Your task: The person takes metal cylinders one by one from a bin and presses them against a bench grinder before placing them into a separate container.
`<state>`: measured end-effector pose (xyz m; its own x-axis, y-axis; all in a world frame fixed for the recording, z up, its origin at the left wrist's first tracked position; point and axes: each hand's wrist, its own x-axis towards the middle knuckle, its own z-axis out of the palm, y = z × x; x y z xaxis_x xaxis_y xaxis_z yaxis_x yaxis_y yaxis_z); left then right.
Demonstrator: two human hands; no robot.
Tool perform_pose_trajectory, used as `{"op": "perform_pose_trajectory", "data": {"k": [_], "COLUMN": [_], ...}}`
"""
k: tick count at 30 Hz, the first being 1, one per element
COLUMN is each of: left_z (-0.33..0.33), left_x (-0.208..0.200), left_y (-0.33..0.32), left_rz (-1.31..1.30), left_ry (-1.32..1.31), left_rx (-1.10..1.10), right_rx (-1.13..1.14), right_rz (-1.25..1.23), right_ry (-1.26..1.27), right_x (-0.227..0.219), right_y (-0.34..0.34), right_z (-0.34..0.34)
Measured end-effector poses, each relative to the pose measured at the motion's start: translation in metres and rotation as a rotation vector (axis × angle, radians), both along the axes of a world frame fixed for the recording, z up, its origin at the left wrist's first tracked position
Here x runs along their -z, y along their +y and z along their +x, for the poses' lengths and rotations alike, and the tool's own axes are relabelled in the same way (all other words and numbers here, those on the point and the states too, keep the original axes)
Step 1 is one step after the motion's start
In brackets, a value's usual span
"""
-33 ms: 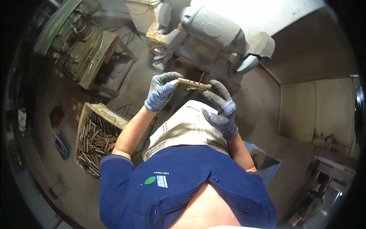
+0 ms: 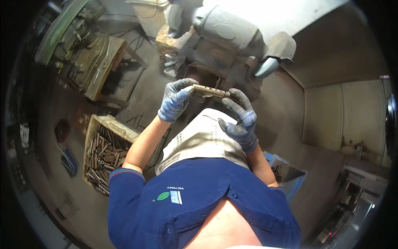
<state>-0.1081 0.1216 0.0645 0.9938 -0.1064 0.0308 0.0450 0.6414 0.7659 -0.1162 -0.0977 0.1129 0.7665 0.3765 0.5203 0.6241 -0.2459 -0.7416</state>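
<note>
A slim metal tube (image 2: 210, 90) with a row of small holes along its side is held up in front of my body, nearly level, its right end slightly lower. My left hand (image 2: 174, 99), in a blue and grey work glove, pinches the tube's left end between thumb and fingers. At the other end, my right hand (image 2: 241, 120), gloved alike, has the tube's tip between its fingertips, while its thumb stands apart below. Beyond both hands stands a grey grinding machine (image 2: 226, 33) with a motor body and a guarded right end.
At left a pale crate (image 2: 112, 123) holds many metal tubes. A blue-rimmed bin (image 2: 299, 182) stands by my right elbow, partly hidden. A worn workbench (image 2: 105, 62) with tools is at upper left. Tan panels (image 2: 323, 118) line the right side.
The view has shifted very slightly. The tube has turned a little, and its holes show at a slightly different angle; both hands keep their places on it.
</note>
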Motion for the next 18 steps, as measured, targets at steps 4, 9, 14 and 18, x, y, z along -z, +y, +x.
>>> {"op": "perform_pose_trajectory", "data": {"k": [4, 9, 14, 18], "left_z": [0.014, 0.033, 0.058, 0.075], "left_x": [-0.003, 0.006, 0.016, 0.012], "left_y": [-0.035, -0.063, -0.077, -0.087], "left_rz": [-0.079, -0.062, 0.069, 0.148], "left_ry": [0.093, 0.078, 0.095, 0.184], "left_rx": [0.117, 0.236, 0.319, 0.333], "right_rx": [0.174, 0.340, 0.380, 0.479], "right_rz": [-0.064, -0.076, 0.291, 0.163], "right_ry": [-0.018, -0.043, 0.251, 0.121], "right_x": [0.006, 0.013, 0.032, 0.044], "right_y": [-0.018, -0.037, -0.046, -0.056], "right_z": [-0.005, -0.003, 0.002, 0.011]}}
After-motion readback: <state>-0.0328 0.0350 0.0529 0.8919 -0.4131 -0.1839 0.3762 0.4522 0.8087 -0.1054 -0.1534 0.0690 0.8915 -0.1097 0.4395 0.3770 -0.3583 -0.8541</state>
